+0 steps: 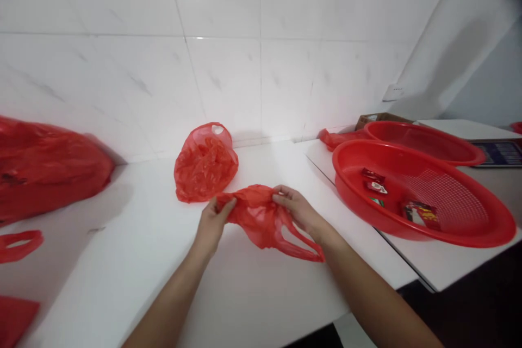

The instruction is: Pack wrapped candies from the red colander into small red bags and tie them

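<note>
A crumpled red plastic bag (261,220) is stretched between both hands just above the white table (134,261). My left hand (212,223) pinches its left end, fingers closed. On the right end, my right hand (297,207) grips the bag with fingers curled over it; one handle loop hangs down toward the table below that wrist. Behind the hands a second red bag (205,163) stands puffed up near the wall, untouched.
A big stuffed red bag (49,166) lies at the far left, with red bag pieces (18,244) near the left edge. To the right, a red mesh basket (460,228) holds several small packets; another red basket (424,141) sits behind it. Tiled wall at the back.
</note>
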Available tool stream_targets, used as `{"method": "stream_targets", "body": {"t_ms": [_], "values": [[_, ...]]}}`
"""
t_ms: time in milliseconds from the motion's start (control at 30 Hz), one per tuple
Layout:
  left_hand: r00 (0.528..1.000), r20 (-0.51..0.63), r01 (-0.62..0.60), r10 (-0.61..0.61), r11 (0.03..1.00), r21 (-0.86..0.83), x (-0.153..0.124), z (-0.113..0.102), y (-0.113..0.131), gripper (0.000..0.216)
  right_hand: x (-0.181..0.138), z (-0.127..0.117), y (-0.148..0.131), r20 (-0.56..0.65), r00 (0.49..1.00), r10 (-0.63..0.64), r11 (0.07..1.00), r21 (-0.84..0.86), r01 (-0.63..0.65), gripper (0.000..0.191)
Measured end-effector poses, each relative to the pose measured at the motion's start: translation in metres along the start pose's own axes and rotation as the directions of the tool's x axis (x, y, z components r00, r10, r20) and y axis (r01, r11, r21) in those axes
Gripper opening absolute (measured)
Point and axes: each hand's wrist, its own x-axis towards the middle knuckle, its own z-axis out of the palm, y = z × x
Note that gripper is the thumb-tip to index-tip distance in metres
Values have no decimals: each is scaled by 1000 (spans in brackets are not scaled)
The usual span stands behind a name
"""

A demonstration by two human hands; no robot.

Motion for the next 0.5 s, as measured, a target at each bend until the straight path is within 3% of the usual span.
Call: {"method": "stream_targets", "body": {"t_ms": [100, 233, 400, 500], "values": [[996, -62, 53, -60, 992, -118, 5, -23, 4, 43, 5, -11, -2, -202, 976, -76, 991, 90, 96, 32], [979, -153, 75, -134, 937, -341, 12, -37, 10, 42, 10, -28, -8, -362, 922, -139, 976, 110, 190, 32], [967, -221, 107, -126, 989, -98, 20, -45, 2, 37, 13, -41, -12, -449, 885, -121, 970, 137, 202, 34], [940, -341, 13, -3, 1000, 27, 14, -39, 3, 32, 11, -45, -20, -475, 869, -140, 958, 155, 240, 34]]}}
